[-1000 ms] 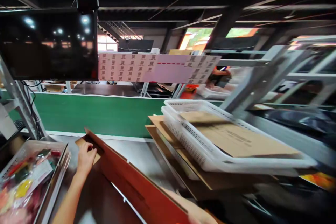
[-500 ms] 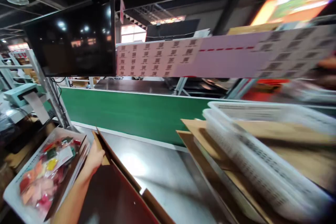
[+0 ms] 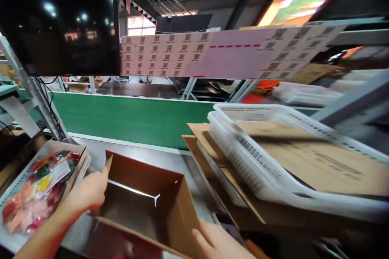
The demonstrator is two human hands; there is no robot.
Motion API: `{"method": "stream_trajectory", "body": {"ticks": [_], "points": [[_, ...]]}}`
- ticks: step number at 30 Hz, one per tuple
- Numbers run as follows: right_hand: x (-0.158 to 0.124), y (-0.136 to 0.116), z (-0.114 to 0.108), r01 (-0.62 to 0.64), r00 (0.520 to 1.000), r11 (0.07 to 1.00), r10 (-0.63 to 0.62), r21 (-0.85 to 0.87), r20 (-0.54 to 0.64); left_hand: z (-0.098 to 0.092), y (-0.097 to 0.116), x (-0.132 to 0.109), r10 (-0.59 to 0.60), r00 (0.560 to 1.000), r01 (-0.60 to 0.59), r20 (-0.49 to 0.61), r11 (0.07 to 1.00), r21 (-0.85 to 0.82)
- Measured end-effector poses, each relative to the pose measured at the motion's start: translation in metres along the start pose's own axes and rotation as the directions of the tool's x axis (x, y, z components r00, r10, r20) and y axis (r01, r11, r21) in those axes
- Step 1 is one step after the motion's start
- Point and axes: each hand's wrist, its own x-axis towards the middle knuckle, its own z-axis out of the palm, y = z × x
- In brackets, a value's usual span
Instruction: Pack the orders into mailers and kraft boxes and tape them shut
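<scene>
An open brown cardboard box (image 3: 142,198) stands on the steel worktop in front of me, its flaps up and its inside bare. My left hand (image 3: 86,192) grips the box's left wall near the far corner, fingers curled over the edge. My right hand (image 3: 220,243) rests against the box's right wall at the bottom of the view, fingers pressed to the cardboard. To the left of the box lies a tray of colourful packets (image 3: 33,186).
White perforated baskets (image 3: 243,149) with flat cardboard sheets are stacked on the right. A green conveyor belt (image 3: 127,117) runs behind the worktop. A dark monitor (image 3: 57,20) hangs upper left, beside a sheet of barcode labels (image 3: 194,54). Shelf posts stand far right.
The flattened carton has been opened up into a square box. My left hand stays on its left wall and my right hand has come into view on its right wall.
</scene>
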Motion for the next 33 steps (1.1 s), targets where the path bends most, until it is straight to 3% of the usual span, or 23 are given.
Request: {"method": "stream_trajectory", "body": {"ticks": [3,6,10,12,16,18,20,22,24,25,27,28,30,33], "points": [[0.0,-0.024,0.033,-0.046,0.996,0.959,0.065,-0.279,0.057,0.03,0.033,0.001,-0.007,0.985,-0.033,0.172,0.973,0.228],[0.006,-0.042,0.049,-0.081,0.995,0.901,0.099,-0.425,0.019,0.037,0.052,-0.003,-0.014,0.984,-0.036,0.175,0.96,0.278],[0.001,-0.044,0.042,0.063,0.997,0.967,-0.073,-0.248,-0.031,0.026,0.042,-0.024,0.008,0.996,-0.01,0.088,1.0,0.028],[-0.005,-0.038,0.036,0.172,0.982,0.98,-0.162,-0.105,0.099,0.02,0.03,-0.038,0.107,0.988,-0.095,0.108,0.989,-0.111],[-0.01,-0.015,0.027,0.299,0.851,0.954,-0.277,0.022,0.446,0.011,0.019,-0.052,0.235,0.921,-0.201,0.31,0.97,-0.137],[-0.005,-0.004,0.027,0.318,0.833,0.947,-0.301,0.042,0.464,0.009,0.019,-0.046,0.277,0.869,-0.243,0.411,0.961,-0.133],[0.004,0.001,0.029,0.317,0.862,0.947,-0.312,0.055,0.4,0.014,0.019,-0.033,0.301,0.846,-0.259,0.439,0.953,-0.155],[0.018,0.001,0.037,0.231,0.926,0.973,-0.227,0.021,0.302,0.026,0.014,-0.016,0.312,0.891,-0.271,0.331,0.948,-0.165],[0.032,0.003,0.052,0.126,0.983,0.992,-0.125,0.004,0.131,0.044,0.005,0.002,0.342,0.938,-0.332,0.061,0.935,-0.127],[0.038,0.005,0.061,0.106,0.994,0.994,-0.107,0.026,0.017,0.052,-0.001,0.011,0.361,0.927,-0.369,-0.099,0.926,-0.077],[0.046,0.015,0.083,0.134,0.968,0.987,-0.111,0.092,-0.226,0.064,-0.009,0.026,0.39,0.859,-0.391,-0.333,0.918,0.065],[0.048,0.022,0.093,0.144,0.941,0.983,-0.099,0.118,-0.325,0.066,-0.011,0.032,0.391,0.835,-0.372,-0.388,0.919,0.127],[0.049,0.035,0.11,0.08,0.901,0.982,0.003,0.173,-0.433,0.065,-0.013,0.039,0.367,0.828,-0.31,-0.424,0.93,0.199],[0.049,0.048,0.122,-0.052,0.896,0.96,0.166,0.274,-0.413,0.062,-0.016,0.031,0.324,0.85,-0.264,-0.415,0.944,0.196]]}}
